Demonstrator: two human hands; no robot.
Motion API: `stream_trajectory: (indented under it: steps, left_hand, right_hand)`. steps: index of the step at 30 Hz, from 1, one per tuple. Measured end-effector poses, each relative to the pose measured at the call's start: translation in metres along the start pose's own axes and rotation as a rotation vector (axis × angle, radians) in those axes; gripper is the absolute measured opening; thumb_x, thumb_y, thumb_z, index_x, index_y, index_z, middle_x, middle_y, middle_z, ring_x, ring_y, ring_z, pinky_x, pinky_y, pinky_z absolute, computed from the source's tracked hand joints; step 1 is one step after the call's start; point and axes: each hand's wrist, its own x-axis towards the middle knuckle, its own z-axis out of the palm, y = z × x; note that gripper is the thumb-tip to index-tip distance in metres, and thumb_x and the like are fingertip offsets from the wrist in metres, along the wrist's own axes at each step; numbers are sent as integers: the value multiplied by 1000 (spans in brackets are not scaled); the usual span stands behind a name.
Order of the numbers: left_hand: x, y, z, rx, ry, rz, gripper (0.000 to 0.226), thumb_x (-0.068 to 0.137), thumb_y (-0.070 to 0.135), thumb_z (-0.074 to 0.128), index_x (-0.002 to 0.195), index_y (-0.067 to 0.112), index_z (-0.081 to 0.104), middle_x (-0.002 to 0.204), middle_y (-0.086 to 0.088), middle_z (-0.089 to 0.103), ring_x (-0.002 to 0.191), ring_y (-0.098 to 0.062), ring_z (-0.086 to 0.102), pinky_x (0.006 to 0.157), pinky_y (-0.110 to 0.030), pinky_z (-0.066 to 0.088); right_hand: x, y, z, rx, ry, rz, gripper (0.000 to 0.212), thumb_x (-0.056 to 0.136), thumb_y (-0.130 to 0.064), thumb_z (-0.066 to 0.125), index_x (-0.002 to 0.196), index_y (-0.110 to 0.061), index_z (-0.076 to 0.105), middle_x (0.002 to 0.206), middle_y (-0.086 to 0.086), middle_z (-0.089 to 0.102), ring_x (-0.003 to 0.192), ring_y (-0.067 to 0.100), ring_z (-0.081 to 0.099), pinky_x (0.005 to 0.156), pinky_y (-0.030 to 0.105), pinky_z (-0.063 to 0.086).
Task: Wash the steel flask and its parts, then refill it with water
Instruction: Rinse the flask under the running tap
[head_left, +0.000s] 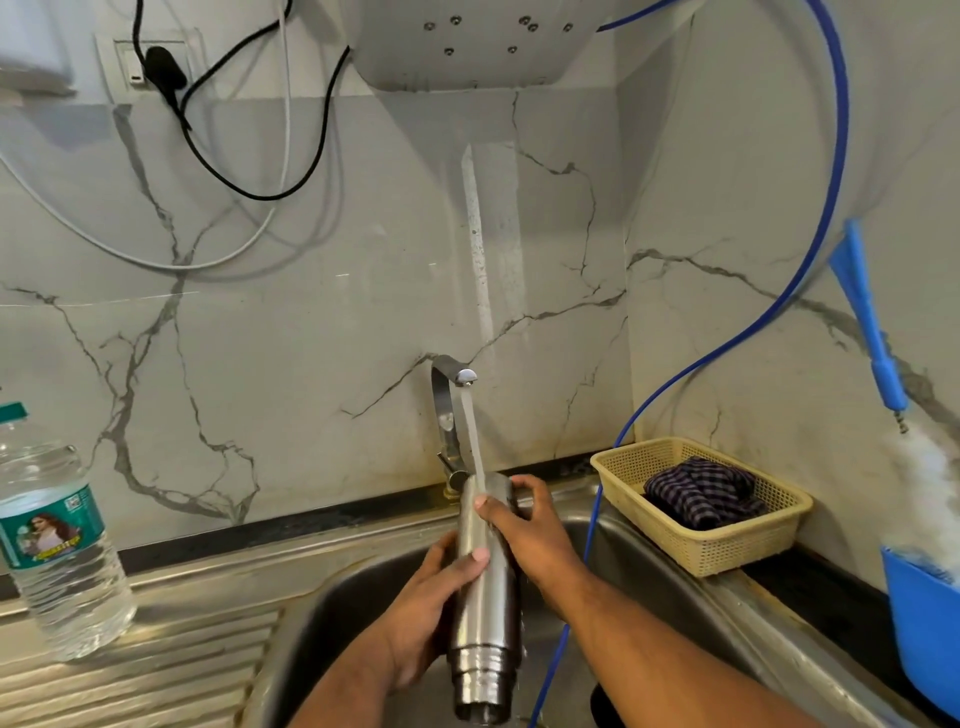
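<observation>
This was a home kitchen, at the washing-up corner. A stainless steel sink (654, 571) with a ridged drainboard (171, 670) sat below marble-patterned wall panels (291, 338), and its curved tap (448, 410) ran water over a steel flask (485, 613). A yellow plastic basket (727, 551) beside the sink held a checked cloth (701, 493). A blue-handled bottle brush (867, 332) leaned by the right wall, and a plastic water bottle (57, 545) stood on the drainboard. A white appliance (467, 47) hung above, near a socket (136, 65), and a blue hose (826, 208) trailed down to the sink.
</observation>
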Motion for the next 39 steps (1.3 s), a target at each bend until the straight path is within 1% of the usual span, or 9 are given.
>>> stream_trajectory:
  steps: [3, 6, 9, 12, 15, 21, 25, 34, 39]
  left_hand:
    - [-2, 15, 2, -33, 35, -20, 118, 49, 67, 92, 149, 30, 41, 110, -14, 74, 90, -25, 73, 68, -32, 62]
    - [-25, 26, 6, -138, -31, -159, 70, 82, 51, 70, 128, -1, 60, 94, -31, 71, 63, -33, 70, 47, -34, 58]
    - [-29, 26, 4, -292, 5, -190, 68, 91, 48, 58, 118, -15, 61, 84, -34, 66, 42, -24, 61, 35, -26, 52]
    - [-20, 24, 3, -381, 118, -146, 73, 100, 58, 44, 125, -9, 60, 66, -17, 59, 35, -11, 49, 30, -20, 44]
    - [-11, 21, 4, -182, 208, -55, 89, 92, 76, 38, 117, -4, 67, 59, -6, 52, 38, -7, 39, 31, -18, 33]
    - [-9, 19, 23, 138, 293, 26, 62, 82, 66, 65, 89, 5, 72, 58, -6, 60, 41, -13, 49, 40, -22, 39]
    - [-5, 14, 23, 492, 430, 146, 59, 66, 77, 74, 101, 30, 72, 85, 11, 77, 76, -3, 72, 72, -24, 58]
    - [0, 10, 19, 626, 506, 324, 35, 77, 60, 78, 95, 31, 70, 84, 8, 70, 79, -6, 65, 64, -18, 44]
    - [3, 9, 17, 582, 473, 378, 29, 83, 58, 74, 98, 33, 69, 87, 9, 72, 80, -3, 67, 70, -22, 54]
  right_hand:
    - [6, 6, -3, -125, -1, 50, 38, 91, -54, 68, 124, -46, 50, 130, 5, 55, 102, 22, 66, 75, 34, 61]
    - [9, 7, -11, -373, -23, -70, 33, 97, -63, 51, 124, -49, 61, 143, 0, 44, 125, 20, 49, 96, 31, 48]
    - [-1, -1, -21, -332, -247, -86, 56, 93, -79, 32, 123, -47, 65, 138, -2, 51, 122, 19, 54, 97, 33, 50]
    - [-8, 6, -28, -288, -404, 25, 89, 69, -95, 47, 139, -41, 49, 135, 0, 59, 116, 20, 65, 92, 40, 59]
    - [-11, 18, -29, -324, -474, 170, 118, 49, -86, 78, 147, -32, 39, 130, 1, 66, 110, 20, 71, 87, 46, 62]
    - [-9, 31, -34, -320, -511, 377, 86, 62, -51, 96, 134, -21, 61, 116, 2, 76, 107, 23, 73, 88, 52, 61]
    - [-7, 30, -31, -395, -524, 362, 58, 70, -20, 94, 122, -24, 69, 117, -2, 75, 107, 22, 73, 84, 47, 63]
    - [-3, 30, -22, -633, -381, 235, 61, 68, -24, 92, 123, -22, 66, 111, 2, 74, 92, 21, 77, 74, 44, 65]
    - [-1, 29, -12, -510, -224, 75, 74, 67, -26, 92, 131, -29, 55, 116, -7, 70, 107, 10, 68, 91, 30, 58]
